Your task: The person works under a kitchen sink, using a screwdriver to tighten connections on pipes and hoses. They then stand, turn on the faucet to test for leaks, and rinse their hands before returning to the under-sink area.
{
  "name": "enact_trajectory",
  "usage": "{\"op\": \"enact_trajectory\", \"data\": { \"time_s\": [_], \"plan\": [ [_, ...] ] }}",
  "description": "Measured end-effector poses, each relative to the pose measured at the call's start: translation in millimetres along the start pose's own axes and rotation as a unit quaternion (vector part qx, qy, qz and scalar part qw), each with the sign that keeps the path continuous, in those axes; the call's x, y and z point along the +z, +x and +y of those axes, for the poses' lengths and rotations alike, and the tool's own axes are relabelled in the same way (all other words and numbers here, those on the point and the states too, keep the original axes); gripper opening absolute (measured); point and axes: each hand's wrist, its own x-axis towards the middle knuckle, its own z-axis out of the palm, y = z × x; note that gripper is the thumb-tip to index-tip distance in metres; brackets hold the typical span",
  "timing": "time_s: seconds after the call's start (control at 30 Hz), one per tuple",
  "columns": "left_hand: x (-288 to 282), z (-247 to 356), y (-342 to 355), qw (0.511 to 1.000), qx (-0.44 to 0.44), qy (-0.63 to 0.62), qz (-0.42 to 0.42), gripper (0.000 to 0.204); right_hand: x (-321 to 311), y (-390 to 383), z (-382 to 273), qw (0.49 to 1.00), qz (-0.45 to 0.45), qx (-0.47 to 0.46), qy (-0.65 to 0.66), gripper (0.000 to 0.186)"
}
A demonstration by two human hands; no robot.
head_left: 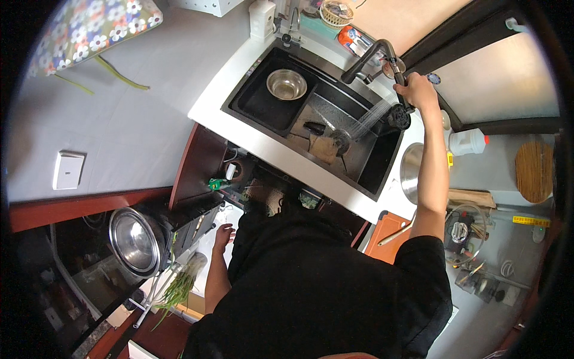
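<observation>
My right hand (418, 93) is wrapped round the black pull-out spray head (399, 116) of the kitchen faucet (382, 48). Water fans from it down and left into the right basin of the black sink (382, 170). Where the spray lands lies a round dark piece, perhaps a drain strainer (339, 142), beside flat brown pieces (324, 149) I cannot identify. A small dark object (314, 128) is near them. In the left basin sits a metal bowl (287, 85). My left hand (224, 236) hangs low by the cabinet, fingers loosely apart, holding nothing.
A metal basin (412, 170) and an orange cutting board (388, 239) are on the counter to the right. A white jug (469, 142) stands beyond my forearm. At lower left are a steel pot (134, 242) and green stalks (176, 290). The cabinet door (197, 161) below the sink stands open.
</observation>
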Motion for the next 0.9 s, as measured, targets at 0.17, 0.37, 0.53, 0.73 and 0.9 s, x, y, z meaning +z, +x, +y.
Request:
{"op": "enact_trajectory", "data": {
  "time_s": [0.17, 0.37, 0.53, 0.73, 0.9],
  "plan": [
    [0, -22, 5, 1.000, -0.021, 0.021, 0.001, 0.033, 11, 11, 6, 0.999, 0.028, -0.011, 0.014, 0.048],
    [-2, -16, 7, 1.000, -0.013, -0.014, 0.021, 0.034, 4, 21, -10, 0.998, 0.052, -0.027, 0.033, 0.043],
    [8, -4, 7, 1.000, 0.022, -0.016, 0.010, 0.035, 1, 36, -14, 0.999, 0.034, -0.018, 0.032, 0.039],
    [21, -2, 7, 0.998, -0.008, -0.057, 0.000, 0.033, -1, 43, -20, 0.999, 0.044, -0.030, -0.007, 0.041],
    [19, 2, 2, 0.999, -0.008, -0.036, 0.013, 0.034, 2, 46, -17, 0.998, 0.049, -0.028, -0.010, 0.045]
  ]
}}
